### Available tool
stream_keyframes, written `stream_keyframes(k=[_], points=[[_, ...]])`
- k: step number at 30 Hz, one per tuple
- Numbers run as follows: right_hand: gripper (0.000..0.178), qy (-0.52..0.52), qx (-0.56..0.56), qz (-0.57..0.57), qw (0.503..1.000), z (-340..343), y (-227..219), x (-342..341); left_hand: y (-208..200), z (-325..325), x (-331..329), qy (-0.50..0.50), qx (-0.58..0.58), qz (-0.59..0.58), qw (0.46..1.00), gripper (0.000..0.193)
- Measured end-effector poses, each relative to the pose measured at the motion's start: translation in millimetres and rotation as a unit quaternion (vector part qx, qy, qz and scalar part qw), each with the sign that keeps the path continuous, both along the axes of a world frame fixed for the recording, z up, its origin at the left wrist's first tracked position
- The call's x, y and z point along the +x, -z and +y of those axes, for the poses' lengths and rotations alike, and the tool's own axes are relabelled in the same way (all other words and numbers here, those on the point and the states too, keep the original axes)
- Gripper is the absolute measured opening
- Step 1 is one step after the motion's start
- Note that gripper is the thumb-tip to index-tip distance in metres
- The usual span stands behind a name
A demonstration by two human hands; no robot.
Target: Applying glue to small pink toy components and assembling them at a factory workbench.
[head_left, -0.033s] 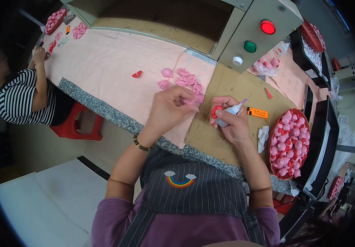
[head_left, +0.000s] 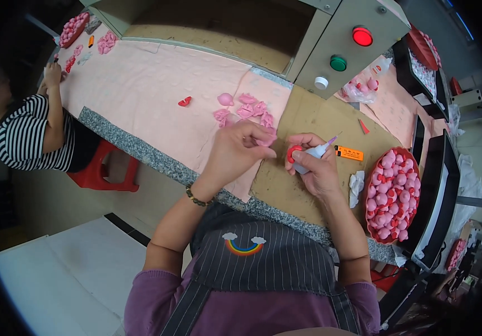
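Over desk [head_left: 140, 149]: left hand's [head_left: 241, 148] grip slightly parted, hold unclear; right hand's [head_left: 320, 169] closed. Pink pieces [head_left: 259, 107] beside left hand; squeeze bottle [head_left: 317, 151], 1 red piece [head_left: 293, 152] in right. Likely picking step; next calls for light pinch.

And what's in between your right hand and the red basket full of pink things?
In the head view, a small orange block and a crumpled white scrap lie between the right hand and the red basket.

Workshop, co-worker [head_left: 31, 131] at shared bench [head_left: 140, 73], machine housing [head_left: 358, 84] with coloured buttons [head_left: 338, 63], tray [head_left: 368, 219] of pink pieces [head_left: 394, 193]
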State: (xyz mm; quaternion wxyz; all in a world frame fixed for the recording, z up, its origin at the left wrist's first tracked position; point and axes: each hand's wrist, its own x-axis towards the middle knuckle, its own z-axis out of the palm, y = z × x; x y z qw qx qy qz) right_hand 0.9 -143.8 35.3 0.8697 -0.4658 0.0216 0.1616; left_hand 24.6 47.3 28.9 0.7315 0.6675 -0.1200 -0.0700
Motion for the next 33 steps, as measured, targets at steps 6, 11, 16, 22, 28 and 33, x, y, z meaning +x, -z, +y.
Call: stream_keyframes(k=[6, 11, 16, 22, 28, 33], points=[[0.022, 0.095, -0.121, -0.077, 0.985, -14.3, 10.6, -13.5, 15.3, -31.8, -2.9, 0.1, -0.109, 0.149, 0.978, 0.022], [0.021, 0.116, -0.091, -0.036, 0.988, -23.0, 12.7, -12.5, 16.3, -46.5, 1.7, 0.097, -0.13, 0.138, 0.977, 0.02], [0.019, 0.121, -0.036, -0.02, 0.992, -27.4, 11.7, -10.1, 16.6, -55.6, 5.5, 0.073, -0.096, 0.15, 0.981, 0.019], [0.017, 0.214, -0.16, -0.127, 0.955, -26.0, 14.0, -9.1, 16.3, -58.0, 5.8, 0.069, -0.099, 0.167, 0.979, 0.018], [0.013, 0.175, -0.424, -0.384, 0.802, -22.6, 4.3, -11.9, 19.9, -58.0, 7.4, 0.059, -0.135, 0.163, 0.976, 0.02], [0.018, 0.245, -0.239, -0.118, 0.932, -14.4, -0.8, -10.9, 16.3, -56.6, 6.7, 0.1, -0.114, 0.141, 0.978, 0.021]])
